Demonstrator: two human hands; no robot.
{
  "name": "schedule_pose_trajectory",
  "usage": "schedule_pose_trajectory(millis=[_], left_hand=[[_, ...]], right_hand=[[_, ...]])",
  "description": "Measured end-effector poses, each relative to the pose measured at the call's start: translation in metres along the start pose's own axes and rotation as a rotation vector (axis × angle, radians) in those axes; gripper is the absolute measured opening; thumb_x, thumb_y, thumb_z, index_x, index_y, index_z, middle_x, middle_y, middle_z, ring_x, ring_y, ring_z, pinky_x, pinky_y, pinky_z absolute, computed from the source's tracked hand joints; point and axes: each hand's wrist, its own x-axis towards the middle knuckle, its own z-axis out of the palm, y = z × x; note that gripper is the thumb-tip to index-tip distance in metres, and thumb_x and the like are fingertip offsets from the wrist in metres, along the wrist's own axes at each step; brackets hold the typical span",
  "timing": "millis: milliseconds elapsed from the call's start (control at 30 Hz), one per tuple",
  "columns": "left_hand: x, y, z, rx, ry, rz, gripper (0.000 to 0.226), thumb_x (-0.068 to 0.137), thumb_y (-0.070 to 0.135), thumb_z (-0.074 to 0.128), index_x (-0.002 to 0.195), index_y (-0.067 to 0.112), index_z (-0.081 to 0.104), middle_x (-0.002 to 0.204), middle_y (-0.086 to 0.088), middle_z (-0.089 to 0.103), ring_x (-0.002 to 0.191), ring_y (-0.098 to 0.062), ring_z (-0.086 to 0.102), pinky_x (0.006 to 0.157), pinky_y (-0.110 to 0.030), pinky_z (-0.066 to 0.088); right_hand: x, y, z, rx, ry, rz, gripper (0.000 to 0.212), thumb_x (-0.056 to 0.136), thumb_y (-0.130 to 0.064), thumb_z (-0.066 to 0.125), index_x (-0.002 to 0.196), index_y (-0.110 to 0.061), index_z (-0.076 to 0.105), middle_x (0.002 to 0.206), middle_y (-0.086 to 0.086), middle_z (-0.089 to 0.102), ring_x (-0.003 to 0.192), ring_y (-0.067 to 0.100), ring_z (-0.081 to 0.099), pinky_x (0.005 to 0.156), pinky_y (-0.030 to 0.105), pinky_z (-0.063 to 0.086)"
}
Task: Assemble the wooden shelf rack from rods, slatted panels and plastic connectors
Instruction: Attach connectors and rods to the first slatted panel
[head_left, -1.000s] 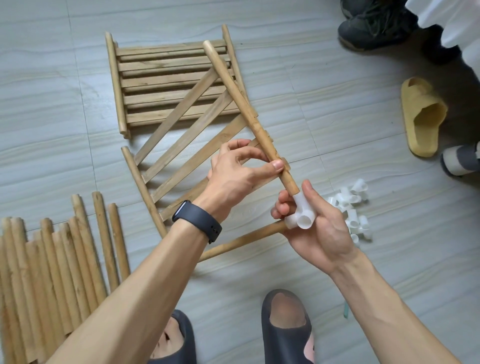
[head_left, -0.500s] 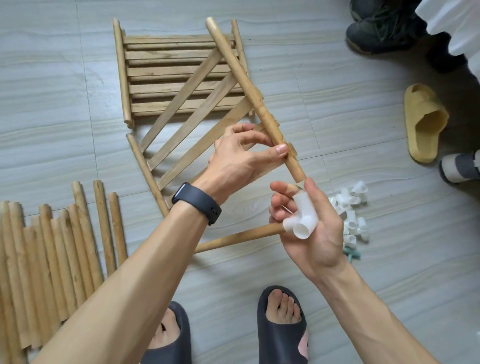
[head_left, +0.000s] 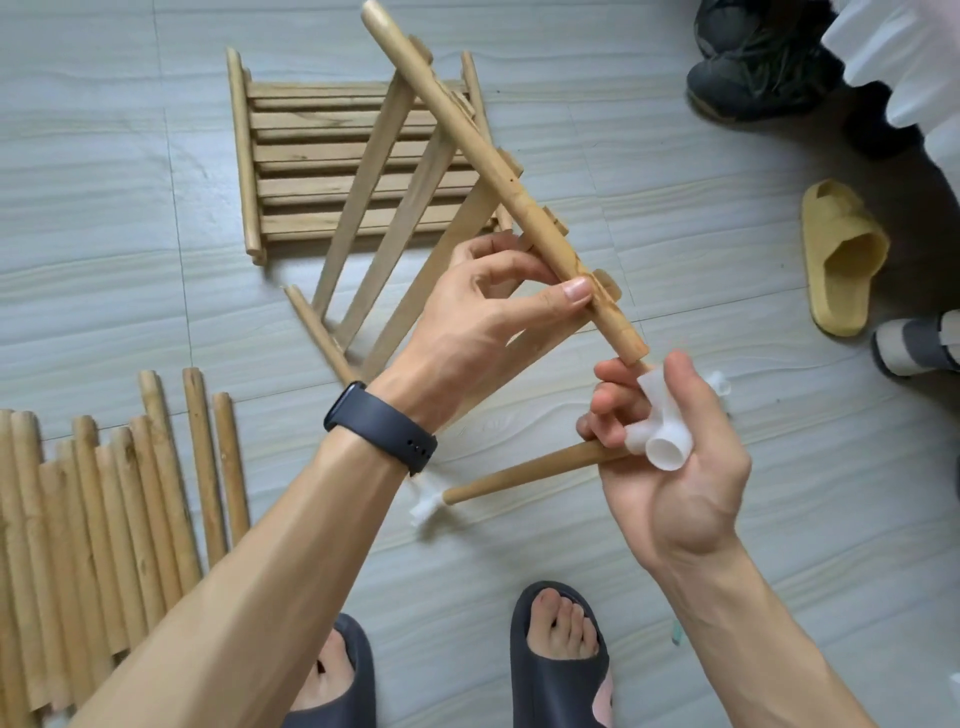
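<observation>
While the left hand grasps the tilted slatted panel by its side rail, the right hand pinches a white connector, fitted on a loose rod, just beside the rail's lower end.

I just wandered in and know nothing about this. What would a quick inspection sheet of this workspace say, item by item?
Surface: grey tiled floor, used as the bench.
Job's things: one slatted panel flat on the floor; a second panel tilted up; loose rods piled at the left; white connector with a short rod plugged in.
Clutter: yellow slipper, dark shoes.
Fingers: left hand grips the second panel by its side rod; right hand holds the white connector just below that rod's end, not yet seated.
Cables: nothing seen.
Surroundings: white fabric at top right; the person's feet in dark slides.
</observation>
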Motion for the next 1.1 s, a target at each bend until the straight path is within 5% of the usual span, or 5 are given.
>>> schedule_pose_trajectory(millis=[167,500,633,900,1100], left_hand=[[-0.011,0.009,0.001,-0.003,0.027,0.126,0.032,0.081,0.007,0.077,0.104,-0.014,0.069,0.141,-0.012,0.044,0.116,0.0,0.056,0.081,-0.011,0.051],[-0.033,0.007,0.0,-0.22,0.064,0.067,0.027,0.085,-0.007,0.067,0.103,-0.025,0.059,0.131,-0.014,0.044,0.09,-0.003,0.068,0.072,-0.016,0.054],[-0.034,0.015,-0.008,-0.229,-0.002,0.112,0.009,0.084,0.006,0.069,0.09,-0.001,0.07,0.132,-0.035,0.05,0.115,-0.032,0.062,0.084,-0.021,0.053],[-0.056,0.019,-0.015,-0.041,0.099,0.132,0.022,0.082,0.048,0.071,0.082,0.027,0.077,0.123,-0.016,0.063,0.126,-0.025,0.053,0.109,-0.035,0.039],[-0.071,0.026,-0.014,-0.078,0.091,0.134,0.015,0.089,0.038,0.067,0.079,0.031,0.076,0.123,-0.022,0.062,0.115,-0.023,0.061,0.096,-0.026,0.044]], right_hand=[[0.002,-0.019,0.007,-0.155,-0.101,-0.021,0.034,0.092,-0.037,0.055,0.068,-0.023,0.074,0.073,0.001,0.064,0.059,0.009,0.053,0.071,0.028,0.039],[-0.024,0.004,0.02,0.047,-0.267,0.075,0.035,0.09,-0.031,0.048,0.074,-0.014,0.074,0.081,0.005,0.064,0.059,0.012,0.047,0.062,0.022,0.04],[-0.019,-0.005,0.022,-0.153,-0.284,-0.065,0.039,0.094,-0.03,0.044,0.074,-0.019,0.075,0.082,0.005,0.065,0.058,0.012,0.049,0.06,0.022,0.039],[-0.033,0.0,0.025,-0.486,-0.293,-0.219,0.043,0.098,-0.036,0.041,0.078,-0.01,0.069,0.067,0.01,0.066,0.064,0.02,0.063,0.065,0.024,0.049],[-0.04,-0.003,0.025,-0.594,-0.346,-0.212,0.044,0.099,-0.04,0.04,0.083,-0.01,0.067,0.065,0.003,0.065,0.067,0.012,0.063,0.07,0.02,0.048]])
